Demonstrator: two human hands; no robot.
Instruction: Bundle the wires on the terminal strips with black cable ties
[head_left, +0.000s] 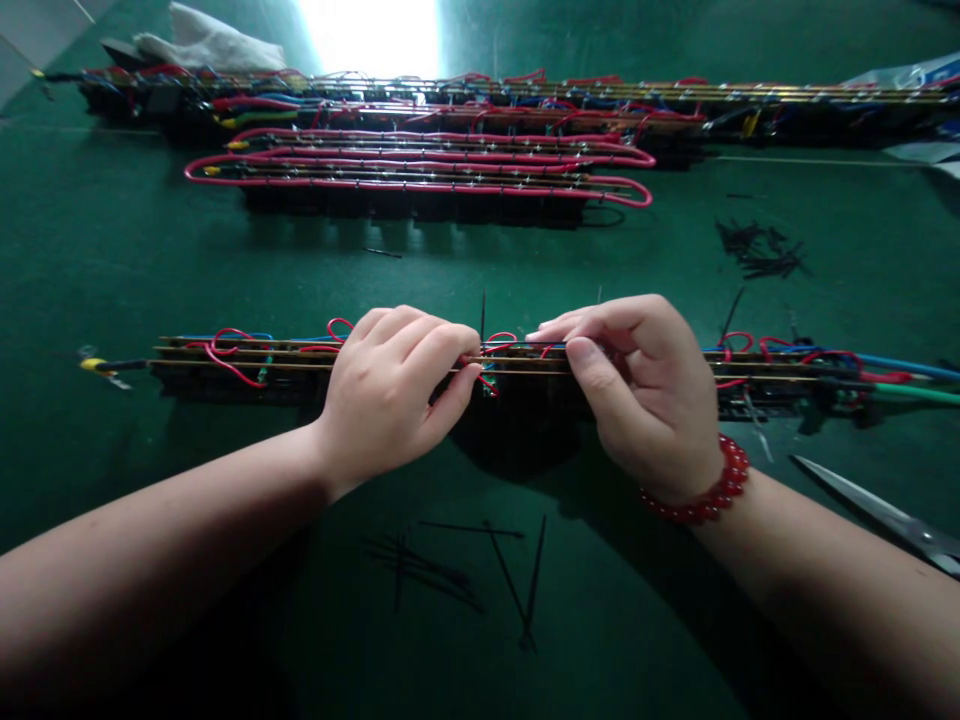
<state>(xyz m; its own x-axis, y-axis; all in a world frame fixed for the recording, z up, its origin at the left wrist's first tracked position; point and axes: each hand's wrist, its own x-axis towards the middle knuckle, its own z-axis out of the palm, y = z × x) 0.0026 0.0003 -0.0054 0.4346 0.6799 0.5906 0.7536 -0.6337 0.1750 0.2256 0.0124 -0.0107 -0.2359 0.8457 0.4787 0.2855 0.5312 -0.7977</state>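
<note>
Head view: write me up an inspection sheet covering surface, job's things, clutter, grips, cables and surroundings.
Surface: green tabletop, bright glare at far side
Job's things: long assembly with brass-coloured edges, lying crosswise
Clutter: loose black strips in front; black pile beyond; scissors at right
Grips: left grip and right grip both at the long assembly; whether either pinches anything is unclear
Cables: red wires along it; blue cable and green cable run off right
Surroundings: red-looped assembly and white cloth beyond
</note>
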